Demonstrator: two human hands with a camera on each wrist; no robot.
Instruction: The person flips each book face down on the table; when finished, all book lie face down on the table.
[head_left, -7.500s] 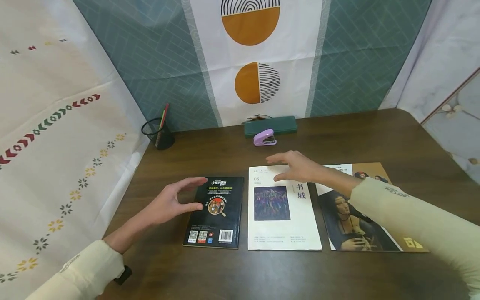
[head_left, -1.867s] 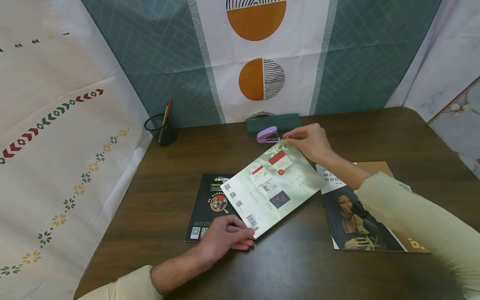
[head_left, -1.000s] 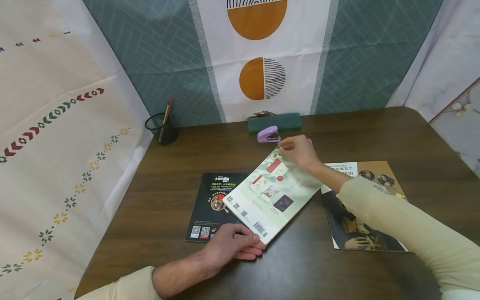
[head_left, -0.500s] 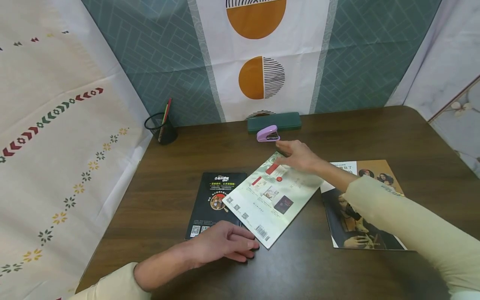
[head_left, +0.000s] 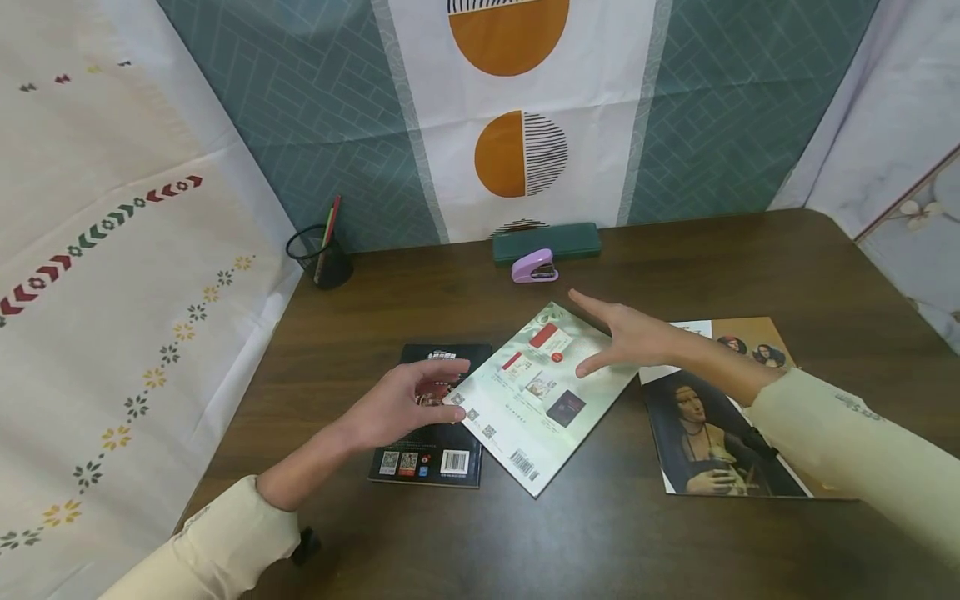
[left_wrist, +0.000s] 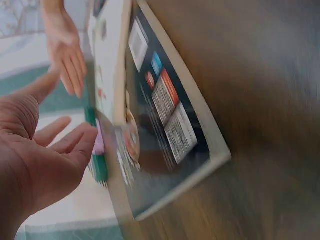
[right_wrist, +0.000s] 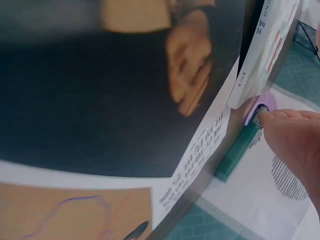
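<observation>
My left hand [head_left: 397, 404] and right hand [head_left: 626, 337] hover with relaxed fingers over the pale magazine [head_left: 543, 392] (thin, floppy, probably slippery); I would pinch opposite corners.

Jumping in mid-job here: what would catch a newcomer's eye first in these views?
First, the pale green book lying askew at the middle of the dark wooden table, its corner overlapping the black book, with both open hands above: the left hand over the black book, the right hand over the green one. Then the portrait magazine to the right, and the lilac stapler by the green case at the back.
</observation>
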